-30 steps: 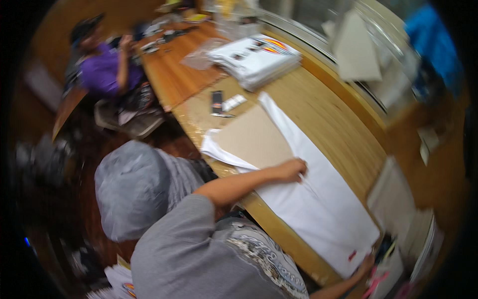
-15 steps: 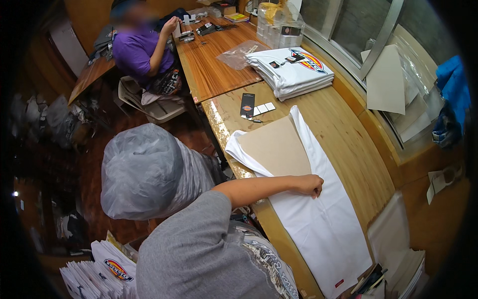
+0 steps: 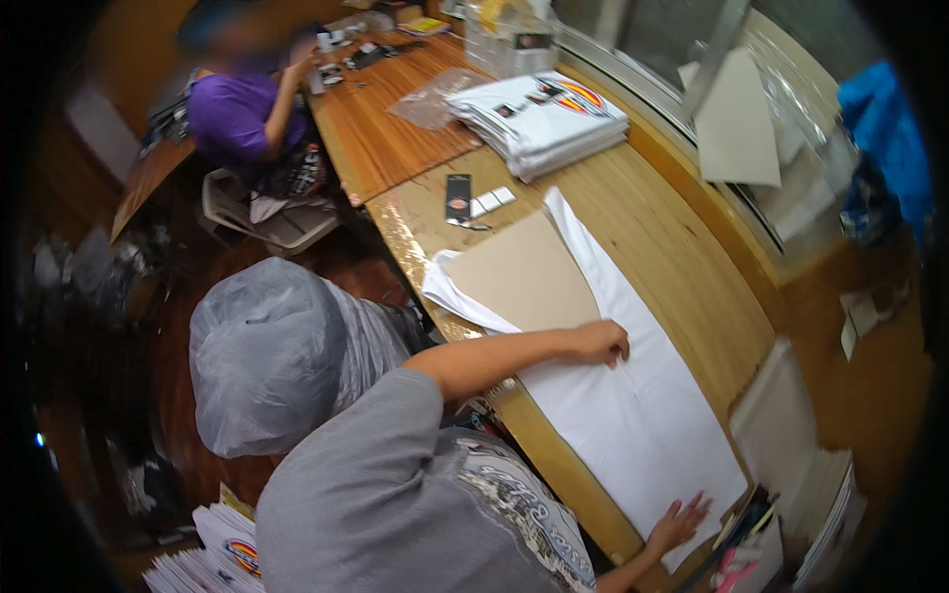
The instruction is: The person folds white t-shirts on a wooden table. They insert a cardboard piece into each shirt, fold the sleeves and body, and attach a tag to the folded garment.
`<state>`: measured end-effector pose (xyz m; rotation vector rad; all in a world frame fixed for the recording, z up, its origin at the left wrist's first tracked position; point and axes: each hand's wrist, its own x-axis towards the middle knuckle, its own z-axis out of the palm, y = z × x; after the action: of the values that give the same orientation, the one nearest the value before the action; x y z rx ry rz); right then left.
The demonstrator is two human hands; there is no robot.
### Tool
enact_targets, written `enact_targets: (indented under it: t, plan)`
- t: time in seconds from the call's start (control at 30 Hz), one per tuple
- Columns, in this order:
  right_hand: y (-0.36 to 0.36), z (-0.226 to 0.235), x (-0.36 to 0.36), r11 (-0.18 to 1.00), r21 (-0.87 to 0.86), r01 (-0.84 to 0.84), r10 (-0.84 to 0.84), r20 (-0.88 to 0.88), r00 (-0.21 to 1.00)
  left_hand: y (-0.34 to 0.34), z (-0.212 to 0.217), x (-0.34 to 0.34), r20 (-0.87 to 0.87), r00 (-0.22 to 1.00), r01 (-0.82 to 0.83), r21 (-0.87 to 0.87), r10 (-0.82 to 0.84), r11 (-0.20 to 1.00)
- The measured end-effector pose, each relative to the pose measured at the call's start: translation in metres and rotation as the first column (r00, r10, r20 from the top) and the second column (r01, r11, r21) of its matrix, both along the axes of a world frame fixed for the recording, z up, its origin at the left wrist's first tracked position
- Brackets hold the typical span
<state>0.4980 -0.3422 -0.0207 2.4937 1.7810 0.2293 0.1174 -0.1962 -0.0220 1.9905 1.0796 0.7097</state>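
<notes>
Our left hand (image 3: 598,343) presses loosely curled and our right hand (image 3: 676,521) lies flat on the white shirt (image 3: 633,415), soft, light cloth we judge best pinched at its edges beside the stiff cardboard (image 3: 519,277).

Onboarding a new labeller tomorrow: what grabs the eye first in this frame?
The long white garment spread flat along the wooden table, with a brown cardboard sheet lying on its far end. One hand presses its middle and the other hand its near end. Further up the table sits a stack of folded white shirts, and a seated person in a purple top is at the far left.
</notes>
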Motion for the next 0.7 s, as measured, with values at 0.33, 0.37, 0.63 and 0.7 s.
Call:
enact_targets:
  t: [0.33, 0.37, 0.63, 0.7]
  plan:
    - [0.052, 0.025, -0.157, 0.784, 0.201, -0.588, 0.621, -0.257, 0.740, 0.019, 0.013, 0.009, -0.134, 0.991, 0.000, -0.147, -0.020, 0.989]
    - [0.053, 0.030, -0.192, 0.730, 0.136, -0.670, 0.676, -0.290, 0.677, 0.022, 0.012, 0.008, -0.170, 0.985, 0.023, -0.102, -0.040, 0.995]
    - [0.062, 0.011, -0.222, 0.709, 0.010, -0.705, 0.677, -0.290, 0.677, -0.032, 0.026, -0.094, -0.353, 0.927, 0.177, 0.112, -0.127, 0.978]
    - [0.063, 0.010, -0.226, 0.692, 0.009, -0.722, 0.691, -0.299, 0.658, -0.061, 0.040, -0.177, -0.497, 0.868, -0.002, -0.039, -0.018, 0.999]
